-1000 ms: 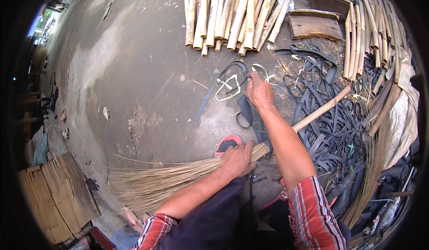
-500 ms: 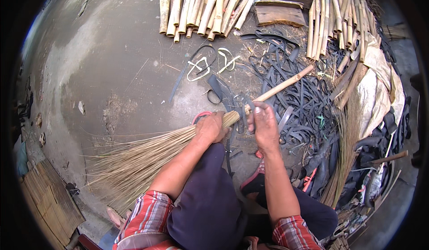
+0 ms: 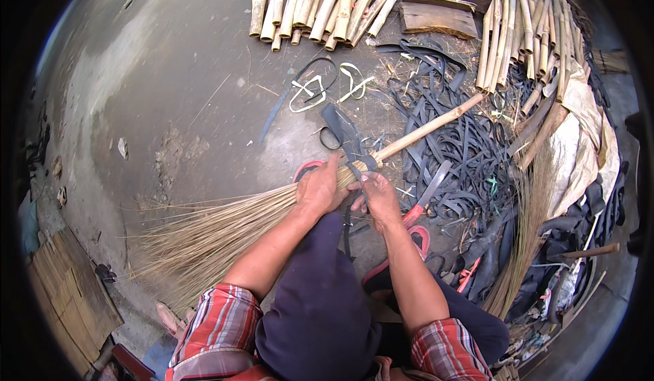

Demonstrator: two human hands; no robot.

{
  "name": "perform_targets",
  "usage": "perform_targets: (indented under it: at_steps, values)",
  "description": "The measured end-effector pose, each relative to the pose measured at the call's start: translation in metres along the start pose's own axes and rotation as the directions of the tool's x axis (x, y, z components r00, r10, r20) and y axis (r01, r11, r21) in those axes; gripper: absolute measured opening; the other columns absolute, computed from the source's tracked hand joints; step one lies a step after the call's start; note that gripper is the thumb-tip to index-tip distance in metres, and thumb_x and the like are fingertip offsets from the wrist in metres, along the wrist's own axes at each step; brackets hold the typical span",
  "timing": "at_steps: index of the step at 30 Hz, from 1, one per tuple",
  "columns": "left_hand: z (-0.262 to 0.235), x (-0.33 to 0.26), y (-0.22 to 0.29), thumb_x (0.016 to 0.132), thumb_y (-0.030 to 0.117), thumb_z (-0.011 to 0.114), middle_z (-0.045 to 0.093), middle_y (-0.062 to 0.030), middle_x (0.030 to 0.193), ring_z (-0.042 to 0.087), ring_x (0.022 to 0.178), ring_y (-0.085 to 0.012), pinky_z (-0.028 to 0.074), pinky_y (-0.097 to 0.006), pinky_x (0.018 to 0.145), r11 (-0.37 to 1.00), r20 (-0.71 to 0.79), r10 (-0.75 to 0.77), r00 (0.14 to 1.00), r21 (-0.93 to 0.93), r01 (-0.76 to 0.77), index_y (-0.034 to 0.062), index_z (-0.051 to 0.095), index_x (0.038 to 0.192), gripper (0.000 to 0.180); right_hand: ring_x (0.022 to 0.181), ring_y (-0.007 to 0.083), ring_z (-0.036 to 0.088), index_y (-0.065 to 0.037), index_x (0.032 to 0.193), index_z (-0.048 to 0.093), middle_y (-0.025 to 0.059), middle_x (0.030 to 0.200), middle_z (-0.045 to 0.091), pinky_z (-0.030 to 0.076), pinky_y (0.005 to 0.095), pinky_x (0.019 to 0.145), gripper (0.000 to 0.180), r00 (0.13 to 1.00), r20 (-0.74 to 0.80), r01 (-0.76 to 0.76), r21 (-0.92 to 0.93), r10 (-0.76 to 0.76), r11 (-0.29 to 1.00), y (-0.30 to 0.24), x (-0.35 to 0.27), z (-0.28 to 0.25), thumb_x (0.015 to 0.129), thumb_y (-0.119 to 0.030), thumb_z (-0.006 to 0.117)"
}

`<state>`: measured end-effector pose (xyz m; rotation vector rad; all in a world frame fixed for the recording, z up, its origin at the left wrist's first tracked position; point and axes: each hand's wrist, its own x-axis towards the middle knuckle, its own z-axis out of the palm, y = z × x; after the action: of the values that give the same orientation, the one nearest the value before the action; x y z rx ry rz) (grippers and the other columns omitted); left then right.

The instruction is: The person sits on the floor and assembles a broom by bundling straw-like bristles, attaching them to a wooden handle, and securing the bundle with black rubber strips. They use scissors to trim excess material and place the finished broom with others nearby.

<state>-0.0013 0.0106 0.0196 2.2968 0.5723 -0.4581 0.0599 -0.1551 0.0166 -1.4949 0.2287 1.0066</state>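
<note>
Right hand [image 3: 377, 197] moved onto one broom [image 3: 225, 228], pinching one black strap [image 3: 347, 139], left hand [image 3: 319, 189] grip clamped round bristles.

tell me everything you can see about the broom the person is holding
The straw-coloured stick broom with a pale wooden handle lies slanted across the grey concrete floor. Its thin bristles fan out toward the lower left; the round handle runs up to the right over a heap of black rubber strips. The left hand grips the bundled neck, and the right hand touches it where a black strip crosses the joint.
</note>
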Motion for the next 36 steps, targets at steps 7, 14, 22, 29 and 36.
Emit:
perform_targets:
  at_steps: [7,14,22,29,36]
  values:
    - [0.01,-0.001,-0.007,0.085,0.031,0.085,0.072,-0.0235,0.117,0.07,0.11,-0.0433,0.056,-0.052,0.092,0.987,-0.077,0.134,0.988,0.096,-0.126,0.0114,0.052,0.147,0.073,0.048,0.011,0.058,0.003,0.129,0.056,0.013,0.095,0.075,0.04,0.0231,0.043,0.029,0.999,-0.018,-0.044,-0.005,0.044,0.999,-0.008,-0.002,0.003,0.111,-0.02,0.052]
    - [0.018,0.009,0.001,0.084,0.031,0.084,0.073,-0.0226,0.115,0.071,0.108,-0.0423,0.056,-0.052,0.095,0.955,-0.067,0.143,0.987,0.273,-0.119,0.0033,0.062,0.123,0.053,0.057,0.0067,0.05,-0.003,0.123,0.061,0.0002,0.076,0.058,0.038,0.022,0.049,0.024,0.993,0.029,-0.114,-0.074,0.116,0.991,0.028,-0.027,-0.024,0.112,-0.022,0.054]
    - [-0.04,0.01,0.003,0.08,0.03,0.081,0.076,-0.0213,0.101,0.074,0.099,-0.0352,0.056,-0.046,0.089,0.972,0.347,0.213,0.913,-0.166,-0.164,0.0041,0.07,0.124,0.053,0.084,0.033,0.066,-0.005,0.103,0.063,0.0141,0.087,0.067,0.051,0.0451,0.08,0.028,0.974,0.046,0.18,-0.751,-0.222,0.635,0.07,-0.022,-0.053,0.11,-0.03,0.053]
    - [-0.046,-0.005,0.01,0.085,0.044,0.083,0.073,-0.0089,0.105,0.071,0.093,-0.0246,0.055,-0.04,0.086,0.743,0.838,0.386,0.386,-0.531,0.408,0.0007,0.068,0.126,0.061,0.099,0.0378,0.072,-0.007,0.116,0.066,0.0153,0.099,0.075,0.053,0.0499,0.088,0.018,0.881,0.292,0.454,-0.744,-0.372,0.49,0.023,-0.009,-0.042,0.099,-0.011,0.062]
    - [-0.023,0.011,0.014,0.083,0.038,0.08,0.076,-0.0255,0.104,0.073,0.103,-0.0453,0.055,-0.052,0.09,0.984,0.329,0.108,0.938,0.096,-0.147,0.0003,0.063,0.128,0.061,0.089,0.0344,0.076,-0.004,0.119,0.073,0.0207,0.091,0.077,0.057,0.0492,0.086,0.029,0.995,0.04,0.06,-0.969,-0.087,0.24,-0.028,-0.024,-0.032,0.105,-0.025,0.058]
